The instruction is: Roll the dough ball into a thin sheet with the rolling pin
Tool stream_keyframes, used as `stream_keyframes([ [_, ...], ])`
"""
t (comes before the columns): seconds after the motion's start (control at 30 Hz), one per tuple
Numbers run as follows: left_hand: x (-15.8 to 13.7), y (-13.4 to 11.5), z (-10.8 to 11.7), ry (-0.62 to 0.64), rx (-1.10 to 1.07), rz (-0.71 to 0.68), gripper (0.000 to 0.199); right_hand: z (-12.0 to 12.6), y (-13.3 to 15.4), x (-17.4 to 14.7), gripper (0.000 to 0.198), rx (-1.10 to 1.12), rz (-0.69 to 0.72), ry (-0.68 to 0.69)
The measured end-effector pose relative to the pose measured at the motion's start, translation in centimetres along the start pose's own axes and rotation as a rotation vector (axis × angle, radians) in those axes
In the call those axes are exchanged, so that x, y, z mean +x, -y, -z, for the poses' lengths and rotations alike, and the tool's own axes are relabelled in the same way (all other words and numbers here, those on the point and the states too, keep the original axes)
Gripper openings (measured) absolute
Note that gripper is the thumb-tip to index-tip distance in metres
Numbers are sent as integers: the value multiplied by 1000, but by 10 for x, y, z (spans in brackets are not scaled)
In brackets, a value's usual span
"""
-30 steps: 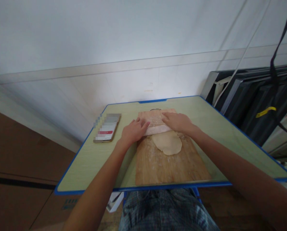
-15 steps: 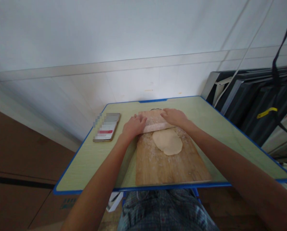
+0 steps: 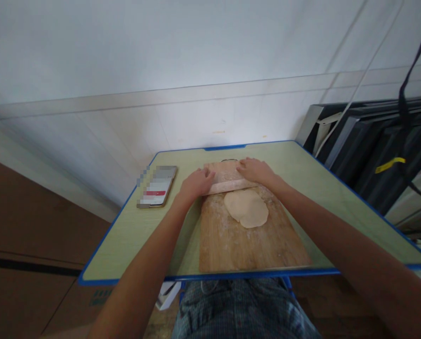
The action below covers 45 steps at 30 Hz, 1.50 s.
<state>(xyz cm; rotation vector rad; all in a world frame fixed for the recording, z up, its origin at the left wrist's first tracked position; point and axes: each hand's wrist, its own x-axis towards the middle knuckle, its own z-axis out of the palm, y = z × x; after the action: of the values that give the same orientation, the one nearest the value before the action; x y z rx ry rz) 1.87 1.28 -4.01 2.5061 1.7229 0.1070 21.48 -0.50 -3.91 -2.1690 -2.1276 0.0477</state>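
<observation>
A floured rolling pin [image 3: 228,187] lies crosswise near the far end of a wooden cutting board [image 3: 238,254]. My left hand [image 3: 198,181] is closed over its left end, and my right hand [image 3: 255,170] rests over the right end, fingers curled. Just on the near side of the pin, a flat, uneven round of dough [image 3: 247,208] lies on the board, with a small notch in its near left edge. White flour dusts the wood around it. The undersides of both hands are hidden.
The board sits on a pale green folding table [image 3: 133,249] with a blue rim. A smartphone [image 3: 157,187] lies at the left. Behind is a white wall [image 3: 196,117]; dark flat panels [image 3: 380,146] lean at the right, with a black strap [image 3: 404,103] hanging there.
Hardly anything differs. My fingers have shifted very slightly on the rolling pin; the dough and board stay in place.
</observation>
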Motion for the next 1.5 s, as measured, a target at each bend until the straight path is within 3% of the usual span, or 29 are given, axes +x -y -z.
stream_keyframes([
  [0.67, -9, 0, 4, 42, -32, -18, 45, 4, 3, -18, 43, -18, 66, 28],
  [1.07, -27, -2, 0, -27, 65, -66, 44, 15, 15, -50, 45, -48, 71, -16],
  [1.3, -51, -7, -2, -118, 159, -100, 45, 15, 20, -72, 46, -143, 70, -148],
  [1.5, -59, -3, -7, -186, 187, -206, 47, 22, 13, -96, 41, -110, 205, -178],
])
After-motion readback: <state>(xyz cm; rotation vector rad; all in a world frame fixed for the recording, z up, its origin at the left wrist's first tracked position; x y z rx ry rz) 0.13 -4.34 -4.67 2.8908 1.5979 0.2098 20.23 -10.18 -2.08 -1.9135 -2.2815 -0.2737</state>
